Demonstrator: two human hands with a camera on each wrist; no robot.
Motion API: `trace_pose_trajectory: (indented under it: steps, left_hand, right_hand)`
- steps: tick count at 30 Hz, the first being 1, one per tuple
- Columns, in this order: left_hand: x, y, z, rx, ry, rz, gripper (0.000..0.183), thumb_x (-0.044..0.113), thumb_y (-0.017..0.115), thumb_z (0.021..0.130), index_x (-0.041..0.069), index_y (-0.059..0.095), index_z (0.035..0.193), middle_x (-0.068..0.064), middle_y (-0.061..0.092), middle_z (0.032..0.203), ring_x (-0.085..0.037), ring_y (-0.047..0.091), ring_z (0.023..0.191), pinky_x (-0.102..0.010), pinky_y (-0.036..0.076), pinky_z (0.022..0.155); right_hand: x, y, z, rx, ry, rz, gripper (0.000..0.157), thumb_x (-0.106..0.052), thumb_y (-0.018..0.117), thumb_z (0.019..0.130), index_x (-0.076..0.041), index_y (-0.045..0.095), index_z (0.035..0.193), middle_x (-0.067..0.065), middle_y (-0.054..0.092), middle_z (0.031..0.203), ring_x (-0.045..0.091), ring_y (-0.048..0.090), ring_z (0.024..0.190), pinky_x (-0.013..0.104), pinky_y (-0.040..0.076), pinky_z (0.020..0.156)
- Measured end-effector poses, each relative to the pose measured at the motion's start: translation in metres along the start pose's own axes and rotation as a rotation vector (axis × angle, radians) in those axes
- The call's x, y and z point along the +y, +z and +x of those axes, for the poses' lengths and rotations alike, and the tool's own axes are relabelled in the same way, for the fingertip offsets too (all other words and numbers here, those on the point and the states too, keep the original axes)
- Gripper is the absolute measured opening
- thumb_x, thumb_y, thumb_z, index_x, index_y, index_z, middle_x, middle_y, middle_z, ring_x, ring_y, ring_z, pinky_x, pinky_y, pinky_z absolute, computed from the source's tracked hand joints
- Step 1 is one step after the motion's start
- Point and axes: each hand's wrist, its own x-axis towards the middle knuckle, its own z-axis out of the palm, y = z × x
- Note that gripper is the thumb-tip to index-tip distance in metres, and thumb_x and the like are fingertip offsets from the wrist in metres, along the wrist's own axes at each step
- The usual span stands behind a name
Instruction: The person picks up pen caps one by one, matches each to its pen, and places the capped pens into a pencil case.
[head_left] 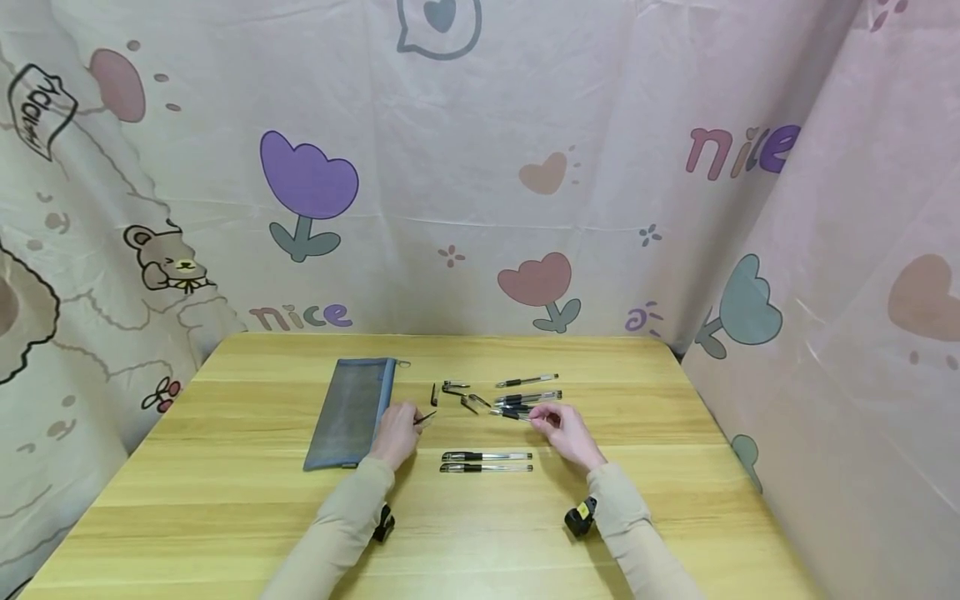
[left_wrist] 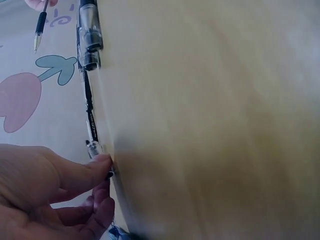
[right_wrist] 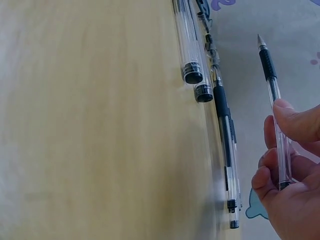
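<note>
My left hand [head_left: 397, 435] pinches a small dark pen cap [head_left: 424, 417] between thumb and fingertips, just right of the mesh pouch. In the left wrist view the fingers mostly hide that cap. My right hand [head_left: 567, 435] holds an uncapped gel pen [right_wrist: 270, 75] by its clear barrel, its bare tip pointing left toward the other hand. Between and below the hands, two capped pens [head_left: 487, 457] lie side by side. Several uncapped pens [head_left: 528, 381] lie beyond the right hand. Loose black caps [head_left: 435, 394] are scattered to the left of them.
A grey mesh zip pouch [head_left: 347, 417] with blue edging lies flat on the wooden table [head_left: 480, 542], left of the pens. Patterned curtains [head_left: 450, 167] hang behind the table and at both sides. A black wrist device [head_left: 580, 518] is by the right sleeve.
</note>
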Motion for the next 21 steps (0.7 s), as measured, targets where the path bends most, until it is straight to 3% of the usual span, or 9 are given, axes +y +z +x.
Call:
trace_pose_trajectory:
  steps: [4,7,17,21]
  left_hand:
    - [0.0,0.001,0.001,-0.02,-0.002,-0.014,0.005,0.0,0.069,0.091,-0.002,0.072,0.093,-0.014,0.072,0.091,-0.029,0.068,0.085,-0.044,0.057,0.077]
    - [0.001,0.004,0.002,-0.018,0.035,-0.044,0.007,0.003,0.067,0.094,-0.002,0.072,0.095,-0.015,0.072,0.092,-0.029,0.068,0.086,-0.043,0.057,0.078]
    - [0.012,0.013,0.001,-0.105,0.181,-0.303,0.014,0.008,0.066,0.096,0.004,0.072,0.108,-0.003,0.071,0.09,-0.01,0.06,0.08,-0.024,0.05,0.073]
    - [0.015,0.014,0.0,-0.126,0.189,-0.372,0.019,0.008,0.066,0.096,0.006,0.072,0.114,-0.004,0.072,0.095,-0.01,0.061,0.083,-0.021,0.051,0.074]
  right_hand:
    - [-0.002,-0.001,0.0,-0.007,0.021,-0.004,0.012,-0.002,0.065,0.093,-0.004,0.071,0.103,0.008,0.069,0.094,0.01,0.054,0.079,0.019,0.046,0.072]
    - [-0.005,-0.001,0.0,-0.009,0.016,-0.014,0.012,-0.002,0.066,0.092,-0.005,0.071,0.102,0.008,0.069,0.095,0.011,0.055,0.081,0.019,0.046,0.073]
    - [-0.007,0.003,0.0,0.01,-0.129,-0.081,0.009,-0.002,0.066,0.091,-0.005,0.071,0.099,0.005,0.068,0.092,0.008,0.054,0.078,0.021,0.046,0.071]
    - [-0.01,0.004,0.001,-0.007,-0.086,-0.069,0.009,-0.004,0.066,0.093,-0.009,0.072,0.098,0.005,0.068,0.095,0.01,0.055,0.081,0.022,0.047,0.073]
